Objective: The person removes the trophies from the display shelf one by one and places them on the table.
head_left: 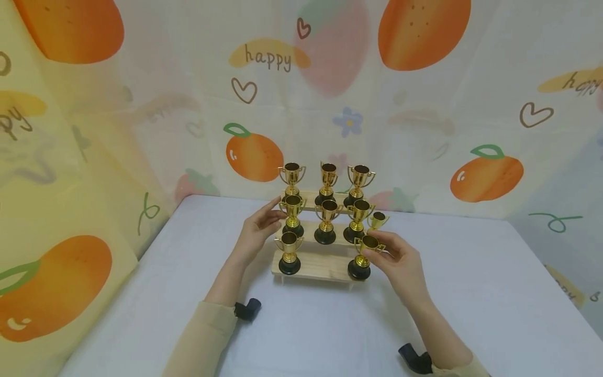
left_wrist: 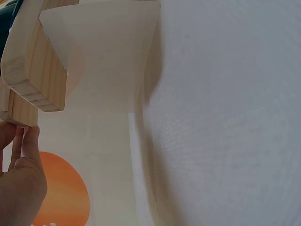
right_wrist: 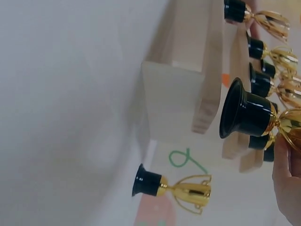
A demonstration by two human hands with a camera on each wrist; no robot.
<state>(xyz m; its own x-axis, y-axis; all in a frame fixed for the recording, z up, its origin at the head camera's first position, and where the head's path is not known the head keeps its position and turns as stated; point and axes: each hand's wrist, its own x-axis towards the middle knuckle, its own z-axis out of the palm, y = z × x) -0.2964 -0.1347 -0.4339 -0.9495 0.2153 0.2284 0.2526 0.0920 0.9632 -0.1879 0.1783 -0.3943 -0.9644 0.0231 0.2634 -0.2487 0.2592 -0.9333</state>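
Observation:
My right hand (head_left: 400, 262) pinches a small gold trophy cup (head_left: 369, 243) with a black base at the right end of the lowest tier of a wooden stand (head_left: 320, 267). Whether its base touches the board I cannot tell. My left hand (head_left: 256, 230) is at the stand's left side; in the left wrist view its fingertips touch the end of a wooden board (left_wrist: 23, 110). One trophy (head_left: 289, 246) stands on the lowest tier's left end. Three stand on the middle tier, including a trophy (head_left: 327, 214) at its centre, and three on the top, including a trophy (head_left: 328, 178) there.
Another trophy (right_wrist: 188, 190) stands upright on the white tabletop (head_left: 471, 262), beyond the stand's right end. Pale side panels (right_wrist: 169, 99) support the boards. Fruit-printed cloth (head_left: 188, 131) hangs behind and at both sides. Black wrist mounts (head_left: 247, 309) sit on both forearms.

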